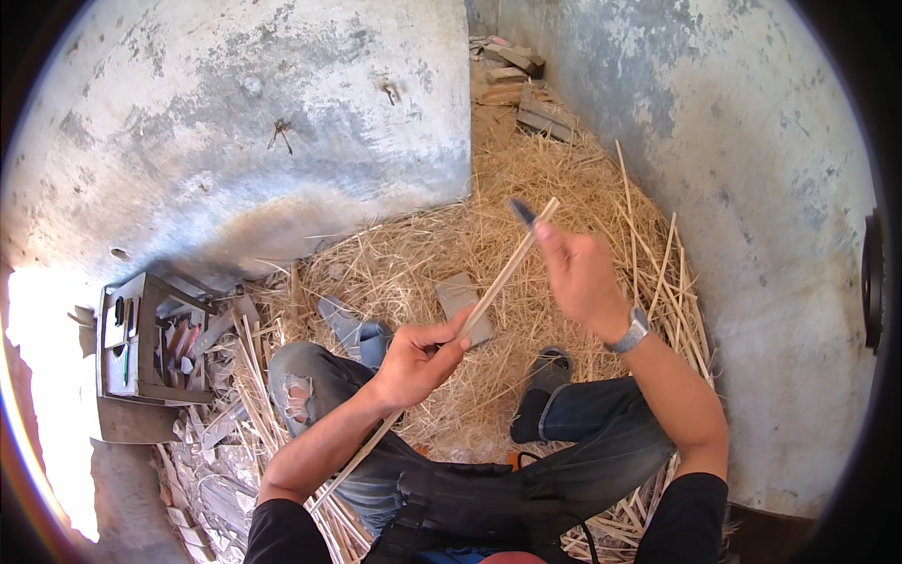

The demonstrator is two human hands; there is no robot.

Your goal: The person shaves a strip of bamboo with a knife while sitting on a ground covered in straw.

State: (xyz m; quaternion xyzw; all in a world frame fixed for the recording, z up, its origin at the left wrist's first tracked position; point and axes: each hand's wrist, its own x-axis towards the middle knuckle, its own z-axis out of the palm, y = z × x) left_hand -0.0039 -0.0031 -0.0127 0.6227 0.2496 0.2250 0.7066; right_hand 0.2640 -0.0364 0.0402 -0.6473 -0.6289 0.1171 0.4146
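In the head view, the long, thin, pale wooden strip (507,273) slants up between two hands set apart: the left hand (421,360) is clasped around its middle, the right hand (581,277) curled around a short dark-bladed knife (520,211) near its upper end; whether right fingers touch wood, I cannot tell. It looks light, stiff but springy, liable to splinter; mid-length, clear of the blade, seems the safest hold. Counted: one held strip, one knife, two loose blue-grey slippers (374,344), one flat grey block (457,295).
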